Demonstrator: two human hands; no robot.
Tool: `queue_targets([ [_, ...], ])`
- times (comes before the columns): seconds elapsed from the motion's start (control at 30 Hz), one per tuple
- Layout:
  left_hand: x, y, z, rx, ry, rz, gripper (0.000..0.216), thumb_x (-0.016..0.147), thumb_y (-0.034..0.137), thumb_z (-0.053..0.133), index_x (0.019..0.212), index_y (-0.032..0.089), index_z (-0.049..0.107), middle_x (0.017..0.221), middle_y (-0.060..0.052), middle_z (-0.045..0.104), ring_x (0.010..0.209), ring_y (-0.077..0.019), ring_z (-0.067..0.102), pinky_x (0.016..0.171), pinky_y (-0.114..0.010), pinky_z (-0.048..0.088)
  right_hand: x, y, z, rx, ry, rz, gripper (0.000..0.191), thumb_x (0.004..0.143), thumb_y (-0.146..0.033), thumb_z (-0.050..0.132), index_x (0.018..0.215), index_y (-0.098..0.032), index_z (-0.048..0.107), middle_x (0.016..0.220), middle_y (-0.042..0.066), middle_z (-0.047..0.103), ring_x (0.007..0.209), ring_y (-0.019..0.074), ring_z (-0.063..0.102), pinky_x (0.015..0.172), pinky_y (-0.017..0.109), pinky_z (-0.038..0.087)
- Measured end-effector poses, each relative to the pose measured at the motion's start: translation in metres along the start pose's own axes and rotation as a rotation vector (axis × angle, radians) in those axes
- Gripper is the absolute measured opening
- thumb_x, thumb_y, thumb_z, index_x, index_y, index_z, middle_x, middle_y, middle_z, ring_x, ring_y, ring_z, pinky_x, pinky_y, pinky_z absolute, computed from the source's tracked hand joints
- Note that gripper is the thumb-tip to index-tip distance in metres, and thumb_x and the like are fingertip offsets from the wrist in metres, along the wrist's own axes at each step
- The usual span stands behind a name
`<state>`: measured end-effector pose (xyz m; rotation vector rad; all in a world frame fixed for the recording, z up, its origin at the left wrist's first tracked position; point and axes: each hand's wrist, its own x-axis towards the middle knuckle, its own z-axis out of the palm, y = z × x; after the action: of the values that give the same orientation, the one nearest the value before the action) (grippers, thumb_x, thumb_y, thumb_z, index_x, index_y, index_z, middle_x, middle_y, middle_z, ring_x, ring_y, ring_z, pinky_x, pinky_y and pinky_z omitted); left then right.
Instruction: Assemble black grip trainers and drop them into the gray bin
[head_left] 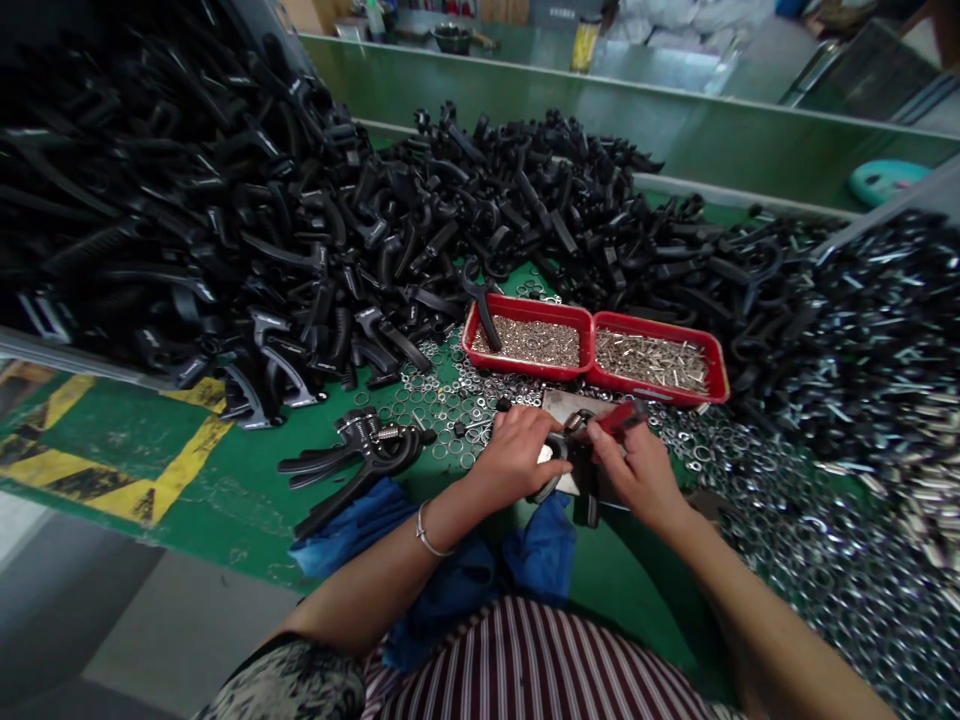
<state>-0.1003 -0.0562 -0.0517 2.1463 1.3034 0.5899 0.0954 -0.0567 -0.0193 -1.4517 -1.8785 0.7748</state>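
My left hand (519,452) is closed on a black plastic hand-grip part (556,470), its thumb and fingers pressed against the curved piece. The part rests over a small metal plate (559,403) on the bench. In my right hand (639,468) is a red-handled tool (619,418), pinched between thumb and fingers right beside the part. The tool's working end is too unclear to make out. Left of my hands lies an assembled black hand gripper (364,450) with a metal spring. Blue cloth (544,545) lies under my wrists.
Two joined red trays hold tiny metal pieces (525,340) and small metal pins (651,362). Black plastic handles (420,220) are heaped behind and to the left. Metal rings (817,560) spread at right, below a pile of shiny parts (892,300). Yellow-black tape (112,490) marks the left edge.
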Motion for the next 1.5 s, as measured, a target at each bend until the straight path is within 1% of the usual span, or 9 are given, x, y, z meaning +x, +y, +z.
queue_targets([
  [0.17,-0.002,0.004,0.003,0.038,0.056,0.016,0.036,0.087,0.044,0.066,0.112,0.019,0.057,0.116,-0.010,0.060,0.113,-0.0279,0.048,0.098,-0.043,0.035,-0.015,-0.036,-0.011,0.559,-0.019,0.011,0.033,0.100,-0.051,0.040,0.105,-0.023,0.056,0.082,0.001,0.074,0.056,0.0150,0.064,0.057,0.031,0.057],
  [0.27,-0.002,0.002,0.007,0.015,0.060,0.007,0.039,0.086,0.045,0.067,0.112,0.019,0.055,0.116,-0.010,0.059,0.113,-0.0276,0.048,0.097,-0.042,0.036,-0.010,-0.027,-0.013,0.756,0.089,0.052,0.017,0.097,-0.043,0.053,0.106,-0.029,0.055,0.088,0.001,0.074,0.065,0.0186,0.069,0.064,0.035,0.058],
  [0.37,-0.002,-0.002,0.011,-0.013,0.057,0.000,0.045,0.083,0.047,0.070,0.113,0.019,0.054,0.118,-0.009,0.058,0.113,-0.0277,0.047,0.098,-0.042,0.036,-0.004,0.003,-0.008,0.675,0.238,0.154,0.017,0.095,-0.040,0.059,0.105,-0.027,0.057,0.087,0.002,0.074,0.069,0.0194,0.071,0.066,0.034,0.058],
  [0.53,0.000,-0.005,0.014,-0.032,0.051,-0.002,0.046,0.081,0.046,0.073,0.111,0.018,0.053,0.116,-0.009,0.058,0.112,-0.0270,0.048,0.098,-0.041,0.036,-0.011,0.028,0.012,0.510,0.190,0.225,0.024,0.094,-0.046,0.057,0.107,-0.025,0.056,0.091,0.004,0.075,0.073,0.0206,0.072,0.073,0.037,0.058],
  [0.9,0.000,-0.005,0.012,-0.044,0.048,-0.001,0.046,0.080,0.046,0.074,0.112,0.019,0.053,0.117,-0.008,0.058,0.113,-0.0272,0.048,0.099,-0.042,0.036,-0.014,0.021,0.013,0.151,0.144,0.140,0.022,0.098,-0.045,0.048,0.105,-0.024,0.053,0.093,0.008,0.074,0.077,0.0246,0.072,0.074,0.038,0.056],
  [1.1,0.003,-0.002,0.009,-0.009,0.009,-0.024,0.044,0.085,0.049,0.067,0.115,0.019,0.054,0.118,-0.010,0.057,0.114,-0.0282,0.047,0.098,-0.042,0.037,0.008,-0.005,0.007,-0.346,-0.138,-0.027,0.029,0.097,-0.043,0.045,0.107,-0.018,0.056,0.090,0.014,0.071,0.079,0.0314,0.069,0.070,0.041,0.052],
  [1.23,0.005,0.001,0.006,0.036,0.000,-0.052,0.038,0.090,0.046,0.060,0.116,0.019,0.054,0.119,-0.011,0.057,0.113,-0.0289,0.048,0.096,-0.043,0.037,0.017,-0.021,0.000,0.025,-0.114,-0.034,0.026,0.097,-0.047,0.046,0.100,-0.023,0.053,0.081,0.006,0.070,0.073,0.0259,0.068,0.068,0.039,0.053],
  [1.33,0.005,0.000,0.004,0.014,-0.013,-0.026,0.039,0.089,0.048,0.062,0.116,0.021,0.055,0.121,-0.008,0.058,0.115,-0.0283,0.047,0.097,-0.042,0.037,0.007,-0.017,-0.003,0.353,0.073,0.018,0.024,0.102,-0.046,0.035,0.111,-0.028,0.048,0.090,0.003,0.071,0.074,0.0216,0.070,0.068,0.037,0.056],
  [1.5,0.006,-0.006,0.004,-0.046,-0.041,-0.008,0.047,0.083,0.050,0.069,0.118,0.022,0.054,0.125,-0.008,0.056,0.118,-0.0280,0.046,0.100,-0.042,0.036,-0.020,0.017,0.004,0.497,0.198,0.190,0.022,0.094,-0.041,0.059,0.108,-0.025,0.057,0.096,0.005,0.074,0.079,0.0218,0.072,0.078,0.039,0.058],
])
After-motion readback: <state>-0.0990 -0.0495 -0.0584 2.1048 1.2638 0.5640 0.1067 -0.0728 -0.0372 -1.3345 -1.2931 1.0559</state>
